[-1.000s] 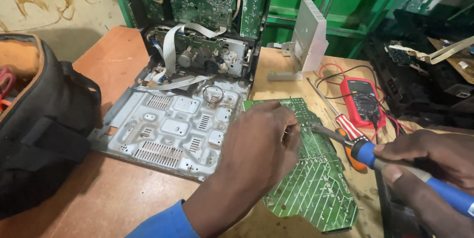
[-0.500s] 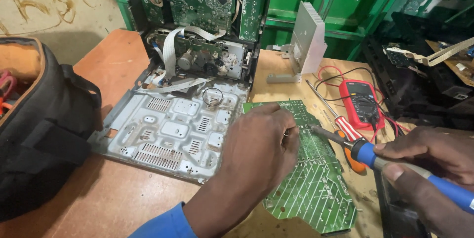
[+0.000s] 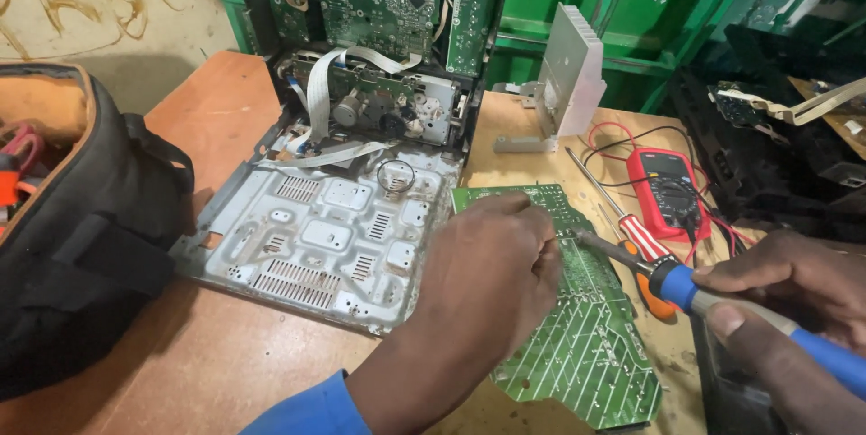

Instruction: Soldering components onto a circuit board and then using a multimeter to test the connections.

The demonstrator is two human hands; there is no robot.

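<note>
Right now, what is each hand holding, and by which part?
Right hand grips a blue-handled soldering iron by its handle. Left hand rests on the green circuit board, pinching near its upper edge.

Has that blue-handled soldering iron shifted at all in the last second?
No. The blue-handled soldering iron in the right hand keeps its tip at the same spot on the green circuit board, beside the red multimeter.

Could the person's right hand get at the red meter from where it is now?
Probably yes: the red meter lies uncovered on the bench just beyond the right hand, but that hand grips a blue-handled soldering iron, so it isn't free.
</note>
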